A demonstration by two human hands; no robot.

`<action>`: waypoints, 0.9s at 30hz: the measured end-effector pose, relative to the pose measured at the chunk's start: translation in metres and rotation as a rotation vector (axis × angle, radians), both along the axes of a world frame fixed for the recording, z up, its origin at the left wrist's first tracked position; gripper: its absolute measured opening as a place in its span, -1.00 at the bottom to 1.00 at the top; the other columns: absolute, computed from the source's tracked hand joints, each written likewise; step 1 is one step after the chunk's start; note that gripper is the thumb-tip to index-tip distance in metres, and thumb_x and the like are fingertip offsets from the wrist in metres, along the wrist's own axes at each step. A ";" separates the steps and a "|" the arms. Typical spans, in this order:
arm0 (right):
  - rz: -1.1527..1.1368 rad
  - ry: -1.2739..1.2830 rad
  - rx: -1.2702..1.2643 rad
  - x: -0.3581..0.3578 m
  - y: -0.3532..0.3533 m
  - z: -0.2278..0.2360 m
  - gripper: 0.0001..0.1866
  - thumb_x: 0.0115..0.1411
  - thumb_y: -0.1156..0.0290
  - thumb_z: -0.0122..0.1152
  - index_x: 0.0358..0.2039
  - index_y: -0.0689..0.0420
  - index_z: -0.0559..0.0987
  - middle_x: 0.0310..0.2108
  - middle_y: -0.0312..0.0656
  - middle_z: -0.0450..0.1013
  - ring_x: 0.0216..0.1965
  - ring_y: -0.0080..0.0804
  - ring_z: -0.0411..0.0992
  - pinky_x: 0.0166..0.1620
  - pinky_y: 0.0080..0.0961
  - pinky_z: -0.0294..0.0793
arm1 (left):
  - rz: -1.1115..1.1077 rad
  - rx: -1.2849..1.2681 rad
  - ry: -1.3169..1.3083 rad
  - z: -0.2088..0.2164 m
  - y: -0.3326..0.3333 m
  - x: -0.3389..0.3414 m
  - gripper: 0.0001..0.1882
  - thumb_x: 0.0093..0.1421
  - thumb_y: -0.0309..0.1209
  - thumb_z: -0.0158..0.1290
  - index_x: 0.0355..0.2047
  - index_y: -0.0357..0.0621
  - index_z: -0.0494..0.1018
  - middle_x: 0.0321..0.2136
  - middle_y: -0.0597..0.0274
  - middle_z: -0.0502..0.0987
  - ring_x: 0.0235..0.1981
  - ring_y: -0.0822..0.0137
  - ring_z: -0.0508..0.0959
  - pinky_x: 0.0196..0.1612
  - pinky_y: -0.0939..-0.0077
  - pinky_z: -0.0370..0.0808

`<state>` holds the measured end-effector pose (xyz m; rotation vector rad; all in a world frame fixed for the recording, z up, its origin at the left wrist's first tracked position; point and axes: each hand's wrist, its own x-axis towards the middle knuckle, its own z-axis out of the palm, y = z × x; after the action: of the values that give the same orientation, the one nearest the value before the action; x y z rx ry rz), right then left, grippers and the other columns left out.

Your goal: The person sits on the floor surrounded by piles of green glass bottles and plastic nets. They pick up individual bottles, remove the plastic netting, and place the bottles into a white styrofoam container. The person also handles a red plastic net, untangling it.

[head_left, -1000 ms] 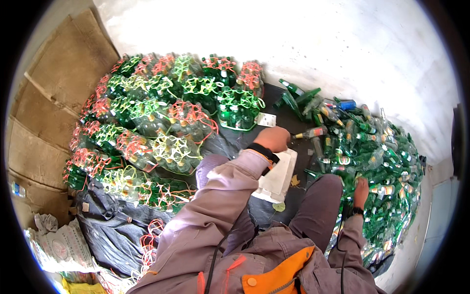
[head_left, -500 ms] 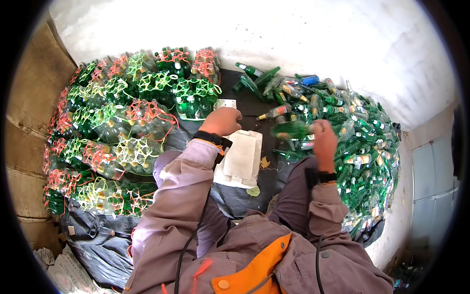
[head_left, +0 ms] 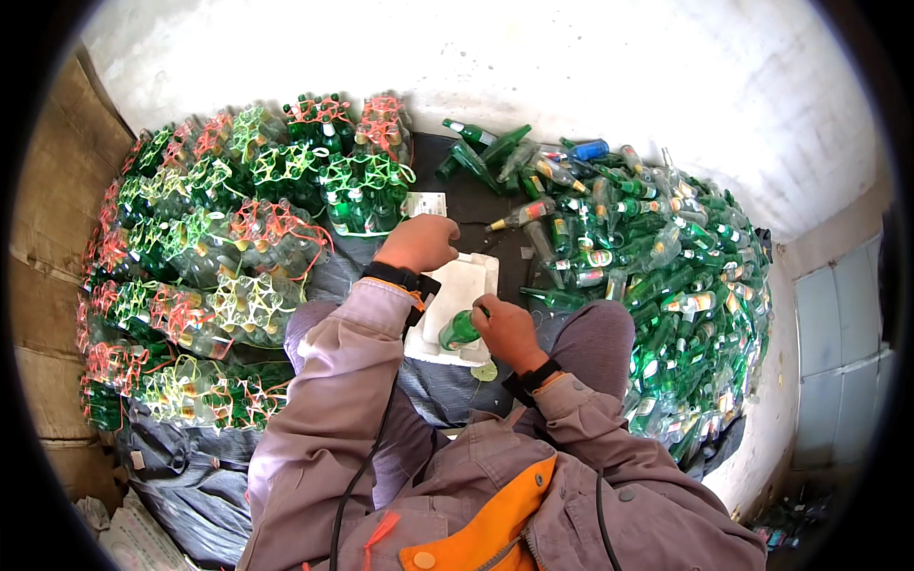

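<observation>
One green bottle [head_left: 460,330], near the centre of the frame, tilted, its body over the lower part of a white foam tray [head_left: 468,283]; whether its base touches the tray cannot be told. Right hand [head_left: 511,335], just right of the tray: fingers closed around the bottle's upper end; black band at the wrist. Left hand [head_left: 421,244], at the tray's upper left: fingers curled downward; whether they grip anything cannot be told; black wristband [head_left: 392,275] likewise. White printed card [head_left: 426,205], lying just above the left hand. Loose bottles [head_left: 657,271], mostly green, some clear or brownish, one blue, heaped across the right of the frame. Bottles in upright bundles [head_left: 243,228], bound with red, green and yellowish straps, in rows at upper left. Yellow-green leaf [head_left: 485,371], just below the tray. Dark sheeting [head_left: 466,205], beneath. Brown cardboard [head_left: 48,285], left edge. White wall [head_left: 476,57], top.
</observation>
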<state>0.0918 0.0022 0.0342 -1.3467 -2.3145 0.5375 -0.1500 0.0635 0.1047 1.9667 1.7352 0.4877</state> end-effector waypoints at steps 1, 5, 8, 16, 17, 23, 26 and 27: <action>0.023 -0.011 0.012 -0.001 -0.001 -0.005 -0.83 0.29 0.22 0.18 -0.29 0.02 0.61 -0.51 -0.02 0.57 -0.45 0.05 0.57 -0.35 -0.03 0.53 | 0.001 0.000 -0.006 0.000 -0.001 0.000 -0.60 0.07 -0.30 0.23 -0.06 -0.13 0.65 -0.18 -0.03 0.69 -0.11 -0.02 0.67 0.01 0.18 0.59; 0.106 -0.032 -0.033 -0.008 -0.006 -0.020 -0.81 0.28 0.21 0.20 -0.23 0.03 0.59 -0.50 -0.02 0.57 -0.42 0.05 0.58 -0.34 -0.04 0.53 | -0.007 0.014 0.014 -0.002 -0.003 -0.004 -0.60 0.07 -0.30 0.22 -0.07 -0.13 0.64 -0.18 -0.03 0.69 -0.11 -0.02 0.67 0.00 0.18 0.59; 0.147 -0.023 -0.090 -0.008 -0.010 -0.021 -0.76 0.26 0.20 0.25 -0.15 0.03 0.57 -0.50 -0.03 0.57 -0.39 0.06 0.58 -0.31 -0.05 0.53 | -0.005 0.003 0.003 -0.005 -0.003 -0.003 -0.60 0.07 -0.29 0.23 -0.07 -0.14 0.64 -0.18 -0.04 0.68 -0.11 -0.02 0.66 -0.01 0.17 0.58; 0.182 0.047 -0.186 0.004 -0.010 -0.020 -0.54 0.16 0.15 0.39 0.04 0.01 0.54 -0.45 0.00 0.58 -0.34 0.08 0.59 -0.25 -0.09 0.55 | -0.076 0.040 0.042 -0.012 0.001 -0.004 -0.61 0.07 -0.27 0.24 -0.09 -0.14 0.65 -0.17 -0.05 0.68 -0.10 -0.06 0.65 0.01 0.12 0.57; 0.182 0.050 -0.182 0.005 -0.011 -0.022 -0.52 0.15 0.15 0.41 0.04 0.02 0.54 -0.43 0.02 0.59 -0.33 0.09 0.60 -0.24 -0.09 0.56 | -0.080 0.042 0.038 -0.014 0.002 -0.003 -0.61 0.07 -0.27 0.24 -0.09 -0.14 0.65 -0.17 -0.05 0.68 -0.10 -0.06 0.65 0.01 0.12 0.57; 0.185 0.101 -0.353 0.009 -0.008 -0.031 -0.61 0.19 0.12 0.37 -0.05 0.05 0.61 -0.32 0.02 0.62 -0.27 0.05 0.61 -0.17 -0.19 0.58 | -0.073 0.039 0.010 -0.006 -0.002 0.000 -0.59 0.07 -0.24 0.25 -0.08 -0.13 0.65 -0.22 -0.06 0.68 -0.13 -0.06 0.65 -0.03 0.12 0.58; 0.265 0.144 -0.376 0.006 -0.004 -0.030 -0.63 0.20 0.19 0.39 -0.04 0.08 0.61 -0.34 -0.02 0.62 -0.31 -0.12 0.62 -0.19 -0.29 0.58 | -0.030 -0.034 0.026 -0.005 -0.003 -0.001 -0.62 0.06 -0.25 0.25 -0.11 -0.08 0.66 -0.13 0.03 0.68 -0.03 0.00 0.64 0.06 0.13 0.56; 0.292 0.157 -0.383 0.005 -0.003 -0.028 -0.63 0.20 0.22 0.41 -0.04 0.09 0.61 -0.34 -0.04 0.62 -0.32 -0.20 0.62 -0.20 -0.33 0.58 | -0.023 -0.041 0.027 -0.006 -0.004 -0.003 -0.63 0.06 -0.25 0.25 -0.11 -0.08 0.66 -0.14 0.03 0.68 -0.03 -0.01 0.64 0.05 0.12 0.56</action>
<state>0.0968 -0.0007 0.0057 -1.0714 -2.3671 1.1852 -0.1526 0.0596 0.0982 1.9714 1.7234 0.4166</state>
